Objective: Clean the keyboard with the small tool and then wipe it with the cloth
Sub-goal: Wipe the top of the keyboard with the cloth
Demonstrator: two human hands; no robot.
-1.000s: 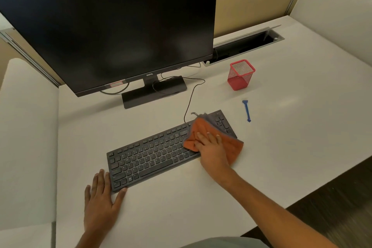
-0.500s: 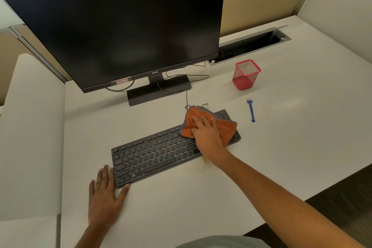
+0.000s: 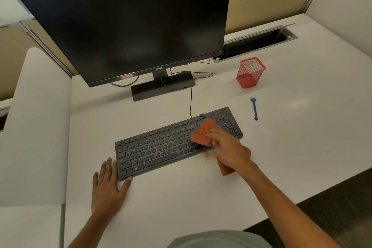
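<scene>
A black keyboard (image 3: 161, 147) lies slanted on the white desk (image 3: 291, 147). My right hand (image 3: 229, 148) presses an orange cloth (image 3: 203, 133) onto the keys just left of the number pad, and part of the cloth trails under my wrist onto the desk. My left hand (image 3: 106, 185) lies flat on the desk, fingers straight, touching the keyboard's near left corner. The small blue tool (image 3: 254, 108) rests on the desk to the right of the keyboard, away from both hands.
A black monitor (image 3: 124, 22) on its stand (image 3: 163, 86) is behind the keyboard, with cables running to it. A red mesh pen cup (image 3: 250, 72) stands behind the blue tool. An open cable slot (image 3: 257, 43) sits at the desk's back. Padded dividers flank the desk.
My right hand has slid the cloth from the number pad leftward and toward me across the keys. The cloth is more bunched. My left hand stays at the corner.
</scene>
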